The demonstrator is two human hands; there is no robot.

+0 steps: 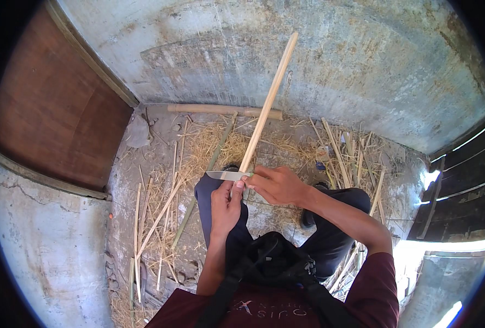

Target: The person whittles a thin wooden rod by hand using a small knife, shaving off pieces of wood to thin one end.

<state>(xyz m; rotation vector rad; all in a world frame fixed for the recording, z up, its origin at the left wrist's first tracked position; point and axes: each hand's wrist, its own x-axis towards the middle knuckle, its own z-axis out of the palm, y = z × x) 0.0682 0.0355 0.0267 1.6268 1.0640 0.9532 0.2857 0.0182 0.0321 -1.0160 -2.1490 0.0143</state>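
A long, pale strip of split bamboo (268, 104) slants up and away from my lap toward the far wall. My left hand (227, 205) is closed near its lower end, with the thumb up by the blade. In my right hand (279, 185) is a knife (225, 175), its handle mostly hidden by the fingers. The blade points left and lies across the bamboo strip just above my left thumb. Both hands are close together over my left knee.
Shavings (198, 147) litter the floor. A thick bamboo pole (226, 110) lies along the wall's foot. Green bamboo (220, 143) and thin strips (171, 199) lie at left, more strips (338, 153) at right. A brown door panel (62, 104) stands at left.
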